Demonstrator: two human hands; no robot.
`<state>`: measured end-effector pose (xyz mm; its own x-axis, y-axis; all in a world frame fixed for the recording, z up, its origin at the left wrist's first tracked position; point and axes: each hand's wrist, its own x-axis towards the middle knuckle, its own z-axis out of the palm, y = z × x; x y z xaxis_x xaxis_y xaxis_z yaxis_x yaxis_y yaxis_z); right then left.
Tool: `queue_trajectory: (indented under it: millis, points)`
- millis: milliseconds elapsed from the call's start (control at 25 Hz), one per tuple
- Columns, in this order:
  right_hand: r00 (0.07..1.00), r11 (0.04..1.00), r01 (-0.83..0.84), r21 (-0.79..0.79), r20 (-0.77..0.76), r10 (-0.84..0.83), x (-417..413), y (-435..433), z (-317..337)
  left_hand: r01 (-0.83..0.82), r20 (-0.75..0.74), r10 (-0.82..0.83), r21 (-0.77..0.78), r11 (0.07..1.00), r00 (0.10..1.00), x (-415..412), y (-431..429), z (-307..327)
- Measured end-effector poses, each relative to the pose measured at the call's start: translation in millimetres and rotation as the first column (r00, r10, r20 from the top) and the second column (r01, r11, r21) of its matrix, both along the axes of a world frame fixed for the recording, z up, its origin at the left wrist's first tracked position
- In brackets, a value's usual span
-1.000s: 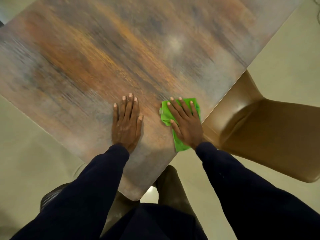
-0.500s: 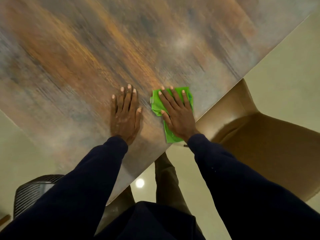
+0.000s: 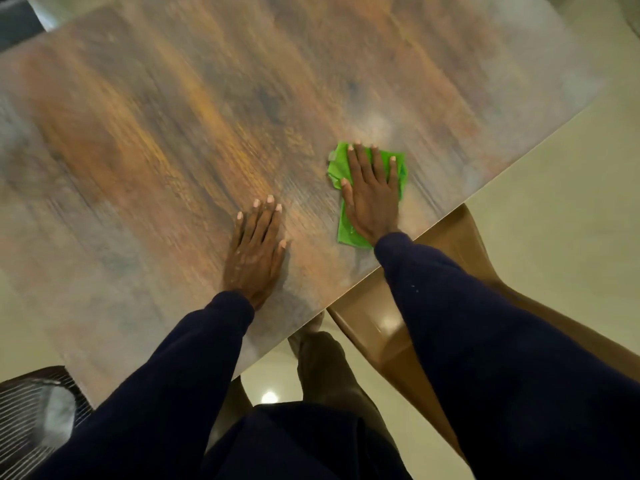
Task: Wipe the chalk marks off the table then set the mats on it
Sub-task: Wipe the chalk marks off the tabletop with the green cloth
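The wood-grain table (image 3: 173, 133) fills most of the view, blurred by motion. My right hand (image 3: 372, 192) presses flat on a green cloth (image 3: 346, 230) near the table's right edge, fingers spread over it. A pale hazy smudge (image 3: 379, 121) lies on the table just beyond the cloth. My left hand (image 3: 258, 251) rests palm down on the bare table, to the left of the cloth and nearer me, holding nothing. No mats are in view.
A brown plastic chair (image 3: 460, 237) stands against the table's right edge under my right arm. A dark mesh chair (image 3: 31, 410) is at the lower left. Pale floor (image 3: 554, 202) surrounds the table.
My right hand has slid the green cloth forward and away from my left hand, toward the pale smudge. The left hand stays planted on the table. The camera view has shifted.
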<state>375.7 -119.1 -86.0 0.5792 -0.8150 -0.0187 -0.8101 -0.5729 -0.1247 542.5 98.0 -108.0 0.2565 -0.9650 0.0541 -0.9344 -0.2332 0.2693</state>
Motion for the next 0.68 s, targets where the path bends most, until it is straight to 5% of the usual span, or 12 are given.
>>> queue_trajectory:
  millis: [280, 480, 680]
  points:
    - [0.931, 0.926, -0.364, 0.101, 0.028, 0.363, -70.6, 78.4, -5.0, -0.104, -0.004, 0.104, -0.012, 0.995, 0.995, -5.4, 1.9, -2.6]
    - [0.992, 0.990, -0.129, 0.054, -0.008, 0.129, -86.3, -5.8, -3.9, -0.111, -0.018, 0.111, 0.013, 0.994, 0.994, -3.3, -0.3, -2.7]
    - [1.000, 0.999, -0.027, 0.030, 0.006, 0.027, -40.5, 3.0, -3.0, -0.123, -0.067, 0.121, -0.026, 0.992, 0.990, -4.1, 1.0, -1.4]
